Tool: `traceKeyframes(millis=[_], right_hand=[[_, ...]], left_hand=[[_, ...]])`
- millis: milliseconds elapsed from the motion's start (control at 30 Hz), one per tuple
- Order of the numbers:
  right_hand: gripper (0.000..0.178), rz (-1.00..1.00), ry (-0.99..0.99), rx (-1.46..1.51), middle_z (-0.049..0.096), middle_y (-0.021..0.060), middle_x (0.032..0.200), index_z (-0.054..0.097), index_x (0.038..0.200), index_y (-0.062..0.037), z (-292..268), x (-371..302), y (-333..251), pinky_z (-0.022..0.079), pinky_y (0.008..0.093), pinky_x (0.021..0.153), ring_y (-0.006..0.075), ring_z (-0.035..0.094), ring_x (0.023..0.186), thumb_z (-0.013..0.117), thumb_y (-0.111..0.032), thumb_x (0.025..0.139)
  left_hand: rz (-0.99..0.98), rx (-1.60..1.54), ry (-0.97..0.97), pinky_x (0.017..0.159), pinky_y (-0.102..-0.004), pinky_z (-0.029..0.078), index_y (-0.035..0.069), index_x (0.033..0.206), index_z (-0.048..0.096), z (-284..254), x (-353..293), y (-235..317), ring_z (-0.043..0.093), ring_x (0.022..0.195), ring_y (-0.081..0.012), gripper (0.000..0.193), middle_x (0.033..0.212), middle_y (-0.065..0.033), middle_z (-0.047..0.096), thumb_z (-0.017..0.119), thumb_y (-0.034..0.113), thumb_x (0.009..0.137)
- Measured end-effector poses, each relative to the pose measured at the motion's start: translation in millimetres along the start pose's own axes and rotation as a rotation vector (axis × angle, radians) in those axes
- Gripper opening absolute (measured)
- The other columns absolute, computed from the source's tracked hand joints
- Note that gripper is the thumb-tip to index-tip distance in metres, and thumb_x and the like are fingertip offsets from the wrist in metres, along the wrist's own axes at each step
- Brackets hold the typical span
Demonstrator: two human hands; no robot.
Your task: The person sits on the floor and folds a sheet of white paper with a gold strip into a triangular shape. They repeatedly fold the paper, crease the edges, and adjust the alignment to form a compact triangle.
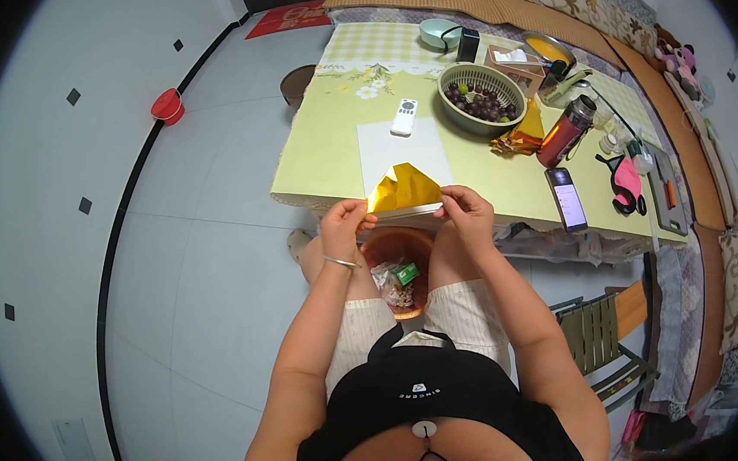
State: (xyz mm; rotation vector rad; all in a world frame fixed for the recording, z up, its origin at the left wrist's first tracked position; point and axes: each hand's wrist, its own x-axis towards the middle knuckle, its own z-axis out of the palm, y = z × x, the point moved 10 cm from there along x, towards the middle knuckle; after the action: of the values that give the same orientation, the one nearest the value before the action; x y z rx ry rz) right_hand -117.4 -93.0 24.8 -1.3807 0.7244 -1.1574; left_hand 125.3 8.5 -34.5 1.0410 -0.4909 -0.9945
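Note:
A sheet of shiny gold foil paper (404, 188) with a pale lower edge is stretched between my two hands at the table's near edge. My left hand (345, 224) pinches its left corner, and a bangle circles that wrist. At the right corner, my right hand (467, 215) pinches the sheet between thumb and fingers. The upper part of the foil is bent into a slanted, creased shape. Beneath and beyond it lies a white sheet (380, 147) on the tablecloth, with a white remote control (405, 117) on its far part.
Right of the white sheet stand a colander of grapes (482, 98), folded gold paper (521, 136) and a red thermos (566, 132). A phone (566, 199) and a pink-and-black item (624, 183) lie nearer. Between my knees is a waste bin (422, 242); a folding chair (598, 334) stands at right.

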Motion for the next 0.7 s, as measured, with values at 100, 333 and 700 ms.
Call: traceKeyframes(millis=[100, 333, 700], right_hand=[[0.014, 0.012, -0.03, 0.027, 0.068, 0.0072, 0.091, 0.066, 0.107, 0.0051, 3.3, -4.6, -4.6, 0.056, 0.0242, 0.071, 0.0151, 0.069, 0.076, 0.062, -0.002, 0.096], [0.015, 0.059, -0.029, 0.091, 0.07, 0.0077, 0.092, 0.066, 0.107, 0.0049, 1.6, -15.6, -25.5, 0.056, 0.0259, 0.072, 0.0161, 0.07, 0.08, 0.063, -0.004, 0.096], [0.007, 0.396, -0.238, -0.103, 0.07, 0.0042, 0.084, 0.068, 0.097, 0.0001, -4.0, -22.5, -6.5, 0.051, 0.0204, 0.06, 0.0099, 0.067, 0.069, 0.066, -0.006, 0.094]], left_hand=[[-0.01, 0.016, 0.04, 0.06, -0.0241, 0.057, -0.002, 0.1, 0.065, -12.8, -1.4, 4.4, 0.068, 0.067, -0.0154, 0.01, 0.083, -0.0079, 0.068, 0.067, 0.0, 0.09], [0.066, 0.052, -0.011, 0.06, -0.0246, 0.055, -0.002, 0.106, 0.065, -3.5, -19.4, 32.5, 0.067, 0.067, -0.0154, 0.017, 0.084, -0.0078, 0.069, 0.067, -0.004, 0.089], [0.028, 0.331, -0.132, 0.057, -0.0223, 0.052, -0.004, 0.097, 0.07, 2.8, -31.3, 50.1, 0.067, 0.064, -0.0138, 0.01, 0.08, -0.0086, 0.07, 0.068, -0.004, 0.088]])
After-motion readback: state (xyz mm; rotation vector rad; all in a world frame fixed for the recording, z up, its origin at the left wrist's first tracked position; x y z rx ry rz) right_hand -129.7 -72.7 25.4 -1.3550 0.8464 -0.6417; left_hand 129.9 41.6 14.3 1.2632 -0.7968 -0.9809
